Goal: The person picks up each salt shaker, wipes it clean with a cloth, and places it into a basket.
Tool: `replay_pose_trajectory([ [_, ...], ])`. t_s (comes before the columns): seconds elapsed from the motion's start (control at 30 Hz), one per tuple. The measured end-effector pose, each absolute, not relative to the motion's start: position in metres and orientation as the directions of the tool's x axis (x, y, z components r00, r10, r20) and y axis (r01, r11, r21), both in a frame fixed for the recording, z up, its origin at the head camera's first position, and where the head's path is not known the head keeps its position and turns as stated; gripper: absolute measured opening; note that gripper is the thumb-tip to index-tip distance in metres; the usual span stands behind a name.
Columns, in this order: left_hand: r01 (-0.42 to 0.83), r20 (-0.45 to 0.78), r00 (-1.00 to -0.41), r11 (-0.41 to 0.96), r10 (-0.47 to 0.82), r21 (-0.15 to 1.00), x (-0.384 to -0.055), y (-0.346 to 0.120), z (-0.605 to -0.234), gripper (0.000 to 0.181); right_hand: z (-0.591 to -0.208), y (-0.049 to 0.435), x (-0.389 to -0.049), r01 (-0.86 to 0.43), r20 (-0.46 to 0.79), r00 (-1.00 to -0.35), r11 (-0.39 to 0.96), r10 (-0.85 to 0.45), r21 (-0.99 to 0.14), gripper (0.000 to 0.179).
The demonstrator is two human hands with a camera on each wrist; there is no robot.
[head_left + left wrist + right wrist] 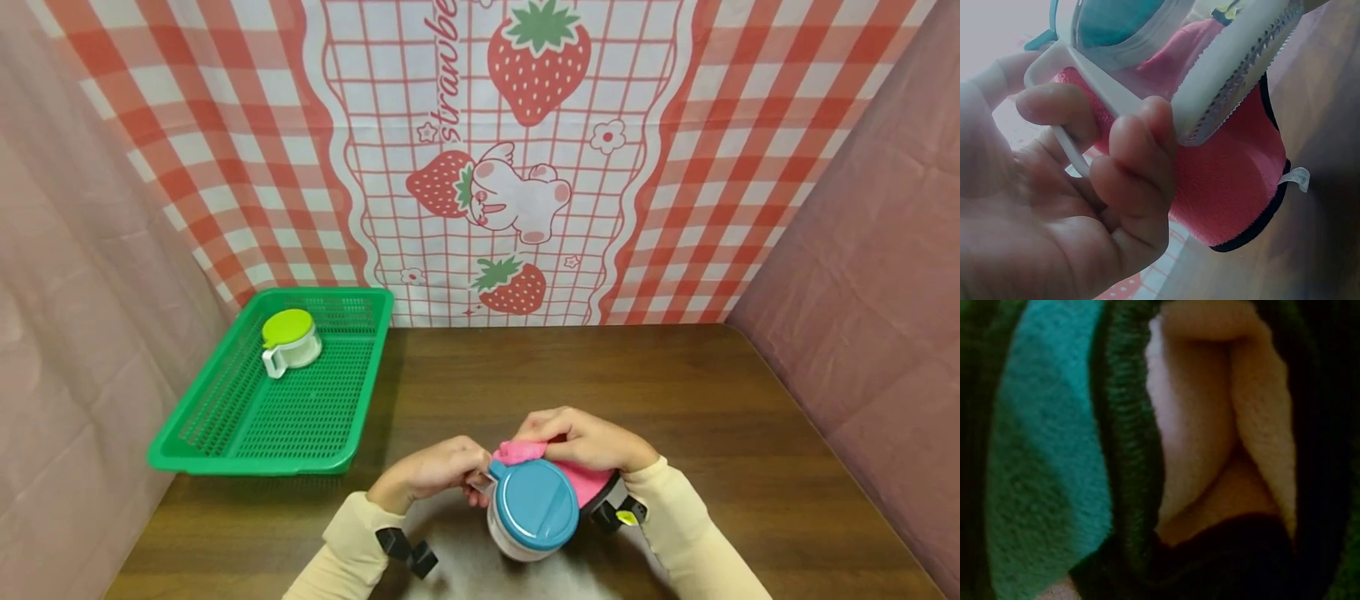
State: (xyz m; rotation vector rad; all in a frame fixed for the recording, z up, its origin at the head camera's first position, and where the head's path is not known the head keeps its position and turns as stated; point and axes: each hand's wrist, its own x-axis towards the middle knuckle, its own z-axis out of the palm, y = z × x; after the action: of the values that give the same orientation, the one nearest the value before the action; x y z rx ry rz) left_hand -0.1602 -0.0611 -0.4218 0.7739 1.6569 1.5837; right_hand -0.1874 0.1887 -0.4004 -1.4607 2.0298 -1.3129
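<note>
1. Our left hand (446,468) has its fingers curled around the white handle (1107,84) of the blue-lidded jar (538,504). We should hold that loop snugly, so the jar does not spin when we rub.

2. Our right hand (588,437) pinches the pink cloth (585,482), which has a dark edge. The right wrist view is too dark and blurry to show each finger.

3. The jar is close in front of us, between our two hands, with its lid on. We cannot tell if its bottom touches the wooden table (675,375). If it is up in the air, we should hold it low, so a slip would be just a tiny drop.

4. The cloth sits against the far side of the jar, near the handle. This looks like wiping to us. We should press softly and turn the jar bit by bit, so each side gets a rub.

5. The spot where the handle meets the jar is tricky. We could poke a small fold of cloth in there, and rub gently near the lid so it does not pop up.

6. A lime-lidded jar (291,337) sits in the green basket (240,463) on our left, well apart from our hands.
</note>
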Motion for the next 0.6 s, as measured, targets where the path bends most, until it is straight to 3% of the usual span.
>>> replay_pose_trajectory([
  [0.23, -0.032, -0.094, -0.566, 0.093, 0.819, 0.995, -0.16, -0.06, -0.422, 0.035, -0.404, 0.187, -0.189, -0.596, 0.204, -0.412, 0.093, -0.888, -0.798, 0.031],
  [0.6, -0.065, -0.081, -0.589, 0.053, 0.804, 0.997, -0.164, -0.061, -0.423, 0.035, -0.416, 0.188, -0.19, -0.568, 0.18, -0.493, 0.158, -0.851, -0.808, 0.029],
])
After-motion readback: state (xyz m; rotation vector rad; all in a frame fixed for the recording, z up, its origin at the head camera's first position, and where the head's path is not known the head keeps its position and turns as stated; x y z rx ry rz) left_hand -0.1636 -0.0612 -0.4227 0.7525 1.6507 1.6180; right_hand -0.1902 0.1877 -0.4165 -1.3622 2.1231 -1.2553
